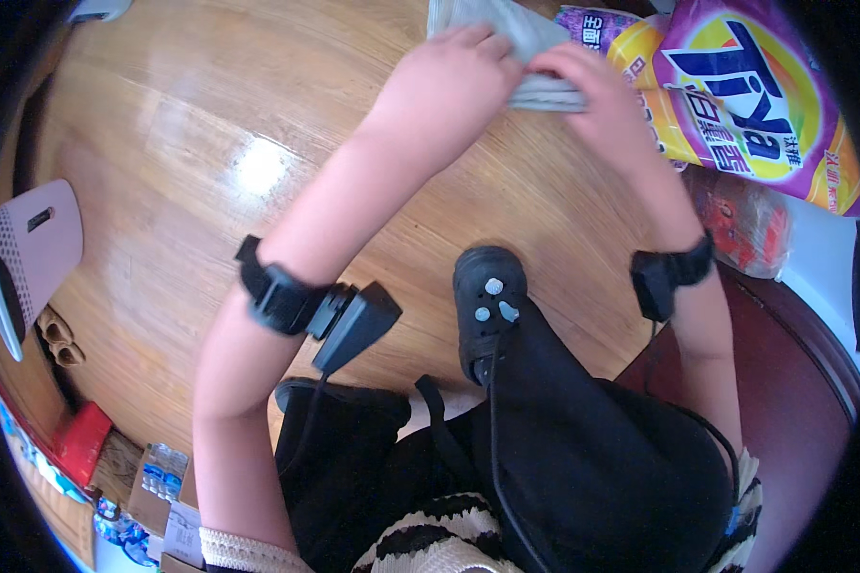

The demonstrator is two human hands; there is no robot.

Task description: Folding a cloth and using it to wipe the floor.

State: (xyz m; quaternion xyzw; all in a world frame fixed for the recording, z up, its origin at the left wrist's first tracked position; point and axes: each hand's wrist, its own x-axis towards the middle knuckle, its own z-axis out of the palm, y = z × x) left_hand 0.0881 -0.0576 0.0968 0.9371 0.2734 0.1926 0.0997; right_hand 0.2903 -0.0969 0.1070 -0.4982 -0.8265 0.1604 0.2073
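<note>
A pale grey-green, soft folded thing [548, 96], perhaps a cloth or a bag, is held out in front of me near the top of the view. My left hand [454, 81] lies over its left part with the fingers curled down onto it. On its right end, my right hand [602, 100] pinches the folded layers between thumb and fingers. Part of it is covered by the left hand, and its kind cannot be made out. Close by the right hand stands a large purple and yellow laundry detergent bag [736, 86].
Below the detergent bag lies a clear plastic packet with red contents [741, 224]. A dark red rounded seat or cabinet [784, 353] curves along my right. My black clog [487, 306] rests on the wooden floor [191, 172]. At left are a pink panel [48, 239] and small boxes [158, 482].
</note>
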